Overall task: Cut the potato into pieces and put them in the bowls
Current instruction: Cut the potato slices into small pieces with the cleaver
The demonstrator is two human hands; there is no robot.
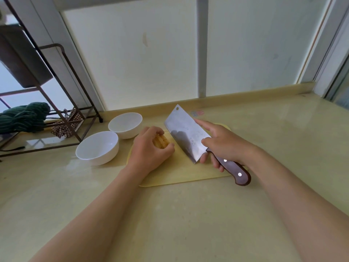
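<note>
A yellow-brown potato (pixel 160 141) lies on the pale yellow cutting board (pixel 181 174), and it looks sliced. My left hand (pixel 149 150) is curled over it and holds it. My right hand (pixel 224 144) grips the brown handle of a steel cleaver (pixel 186 133), index finger stretched along the blade's spine. The blade tilts just right of the potato, its lower corner near the board. Two white bowls stand left of the board, the near one (pixel 97 147) and the far one (pixel 125 124); nothing shows inside either.
A dark metal rack (pixel 62 87) stands at the back left with a green striped cloth (pixel 22 118) and a checked cloth (pixel 66 125) on its lower shelf. A frosted window wall rises behind the beige counter (pixel 264 129).
</note>
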